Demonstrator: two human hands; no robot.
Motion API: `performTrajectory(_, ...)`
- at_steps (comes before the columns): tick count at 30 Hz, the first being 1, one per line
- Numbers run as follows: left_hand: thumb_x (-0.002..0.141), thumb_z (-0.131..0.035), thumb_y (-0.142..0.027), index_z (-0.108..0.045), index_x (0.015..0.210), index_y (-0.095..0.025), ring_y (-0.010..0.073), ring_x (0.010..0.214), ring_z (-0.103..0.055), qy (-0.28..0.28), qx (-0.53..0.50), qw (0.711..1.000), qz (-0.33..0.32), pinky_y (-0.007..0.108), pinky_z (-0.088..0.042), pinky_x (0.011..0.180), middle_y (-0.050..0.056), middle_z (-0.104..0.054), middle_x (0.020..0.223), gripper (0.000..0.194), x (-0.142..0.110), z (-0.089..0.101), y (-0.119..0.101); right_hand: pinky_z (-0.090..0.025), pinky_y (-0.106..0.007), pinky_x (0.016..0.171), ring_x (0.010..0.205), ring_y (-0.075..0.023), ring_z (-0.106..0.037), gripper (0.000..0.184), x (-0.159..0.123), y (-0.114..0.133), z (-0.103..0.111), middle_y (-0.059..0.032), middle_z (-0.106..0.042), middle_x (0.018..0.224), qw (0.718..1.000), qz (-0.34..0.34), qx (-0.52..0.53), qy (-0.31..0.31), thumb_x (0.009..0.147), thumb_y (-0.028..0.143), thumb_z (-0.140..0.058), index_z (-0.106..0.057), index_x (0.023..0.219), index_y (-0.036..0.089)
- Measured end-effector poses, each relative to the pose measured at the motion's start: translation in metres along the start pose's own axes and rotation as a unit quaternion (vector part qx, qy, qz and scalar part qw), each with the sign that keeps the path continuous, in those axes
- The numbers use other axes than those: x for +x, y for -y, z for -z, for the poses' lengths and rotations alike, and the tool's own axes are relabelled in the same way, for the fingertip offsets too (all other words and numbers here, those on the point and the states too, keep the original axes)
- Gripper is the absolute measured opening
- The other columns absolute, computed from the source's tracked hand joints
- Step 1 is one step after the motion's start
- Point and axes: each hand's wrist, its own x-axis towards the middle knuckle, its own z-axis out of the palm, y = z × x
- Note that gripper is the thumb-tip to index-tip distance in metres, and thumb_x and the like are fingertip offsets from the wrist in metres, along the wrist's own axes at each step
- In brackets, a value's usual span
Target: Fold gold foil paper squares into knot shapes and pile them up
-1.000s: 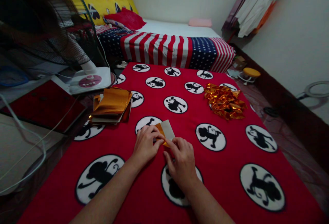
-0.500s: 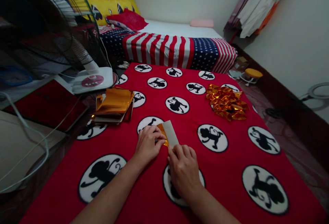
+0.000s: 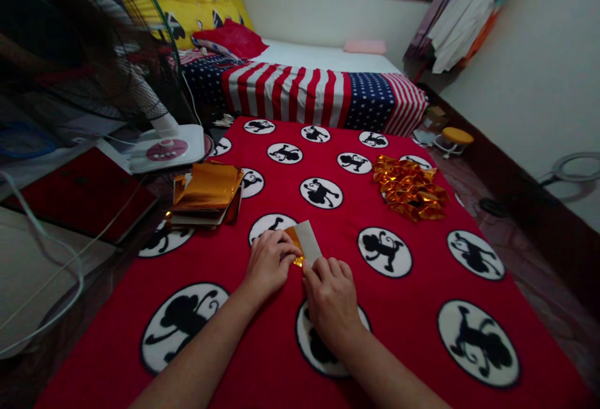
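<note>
A small sheet of gold foil paper (image 3: 309, 241), pale on its back, lies partly folded on the red cloth (image 3: 407, 334) with white ovals and black monkeys. My left hand (image 3: 272, 259) pinches its gold left side, thumb and fingers together. At the lower right edge, my right hand (image 3: 330, 293) grips the pale side with curled fingers; its fingertips partly cover the edge. A stack of gold foil paper (image 3: 206, 187) sits at the left of the cloth. To the far right lies a heap of folded gold foil pieces (image 3: 410, 187).
A fan (image 3: 164, 146) stands at the left beside a dark red board (image 3: 79, 190) and loose white cables (image 3: 77, 265). Beyond the cloth is a bed with a striped, starred cover (image 3: 300, 93). A yellow-topped stool (image 3: 457, 136) stands on the floor at right.
My right hand has slid slightly down and right along the paper's edge, its fingers curling closer together. My left hand keeps its pinch in nearly the same place. The view shifts a little.
</note>
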Motion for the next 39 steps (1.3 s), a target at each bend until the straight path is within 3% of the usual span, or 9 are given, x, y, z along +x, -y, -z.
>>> performTrajectory(10, 0.082, -0.058, -0.012, -0.074, 0.080, -0.028, 0.0209, 0.096, -0.051, 0.002, -0.008, 1.000, -0.017, 0.038, -0.038, 0.084, 0.001, -0.064, 0.095, 0.023, -0.001, 0.001, 0.002, -0.030, -0.038, 0.081, 0.083, -0.0224, -0.044, 0.024, -0.003, -0.002, -0.003, -0.0075, -0.057, 0.090, 1.000, 0.018, -0.006, 0.004, 0.090, 0.017, -0.051, -0.063, 0.112, 0.020)
performTrajectory(14, 0.079, -0.067, -0.025, -0.069, 0.075, -0.024, 0.0225, 0.096, -0.051, -0.021, 0.010, 1.000, -0.002, 0.039, -0.037, 0.083, 0.001, -0.063, 0.095, 0.005, -0.001, -0.001, -0.005, -0.030, -0.038, 0.081, 0.082, -0.0221, -0.044, 0.026, -0.005, -0.002, -0.006, -0.0078, -0.057, 0.090, 1.000, 0.017, -0.002, -0.004, 0.091, 0.017, -0.050, -0.062, 0.115, 0.019)
performTrajectory(17, 0.075, -0.072, -0.030, -0.065, 0.073, -0.022, 0.0236, 0.095, -0.050, -0.038, 0.029, 0.999, 0.011, 0.039, -0.036, 0.081, 0.002, -0.062, 0.093, 0.011, -0.001, -0.004, -0.008, -0.030, -0.038, 0.082, 0.083, -0.0222, -0.044, 0.027, -0.006, -0.001, -0.007, -0.0079, -0.058, 0.092, 1.000, 0.009, 0.003, -0.007, 0.091, 0.017, -0.050, -0.061, 0.115, 0.019)
performTrajectory(22, 0.080, -0.066, -0.019, -0.063, 0.077, -0.022, 0.0229, 0.095, -0.050, -0.026, 0.029, 0.999, 0.007, 0.038, -0.037, 0.081, 0.001, -0.062, 0.096, 0.004, 0.000, -0.004, -0.002, -0.030, -0.038, 0.081, 0.085, -0.0229, -0.044, 0.028, -0.006, 0.000, -0.005, -0.0082, -0.059, 0.094, 1.000, 0.001, 0.010, -0.003, 0.091, 0.016, -0.050, -0.061, 0.116, 0.020)
performTrajectory(27, 0.083, -0.058, -0.011, -0.067, 0.079, -0.024, 0.0204, 0.096, -0.051, 0.000, -0.004, 1.000, -0.019, 0.036, -0.037, 0.085, 0.000, -0.063, 0.097, 0.017, 0.001, 0.001, 0.005, -0.030, -0.038, 0.080, 0.085, -0.0231, -0.044, 0.029, -0.007, 0.000, -0.004, -0.0082, -0.058, 0.095, 1.000, -0.001, 0.006, -0.003, 0.090, 0.016, -0.051, -0.060, 0.117, 0.019)
performTrajectory(30, 0.084, -0.057, -0.015, -0.068, 0.079, -0.024, 0.0203, 0.095, -0.052, -0.005, -0.002, 1.000, -0.018, 0.037, -0.038, 0.084, 0.000, -0.063, 0.096, 0.014, 0.000, 0.002, 0.003, -0.030, -0.038, 0.081, 0.085, -0.0229, -0.044, 0.028, -0.006, 0.000, -0.004, -0.0080, -0.058, 0.094, 1.000, -0.001, 0.007, 0.001, 0.090, 0.015, -0.050, -0.061, 0.116, 0.019)
performTrajectory(34, 0.078, -0.069, -0.028, -0.065, 0.075, -0.023, 0.0230, 0.097, -0.051, -0.032, 0.026, 0.999, 0.003, 0.039, -0.037, 0.083, 0.001, -0.062, 0.095, 0.007, -0.001, -0.002, -0.004, -0.031, -0.038, 0.081, 0.084, -0.0224, -0.044, 0.028, -0.006, 0.001, -0.004, -0.0078, -0.058, 0.093, 1.000, 0.000, 0.010, -0.002, 0.090, 0.015, -0.050, -0.062, 0.115, 0.019)
performTrajectory(39, 0.081, -0.063, -0.021, -0.063, 0.076, -0.022, 0.0233, 0.098, -0.051, -0.040, 0.041, 0.998, 0.010, 0.038, -0.038, 0.082, 0.002, -0.062, 0.097, 0.005, -0.002, -0.005, -0.006, -0.030, -0.038, 0.082, 0.085, -0.0224, -0.044, 0.029, -0.006, 0.002, -0.003, -0.0078, -0.058, 0.095, 1.000, -0.006, 0.009, -0.002, 0.090, 0.015, -0.051, -0.061, 0.116, 0.019)
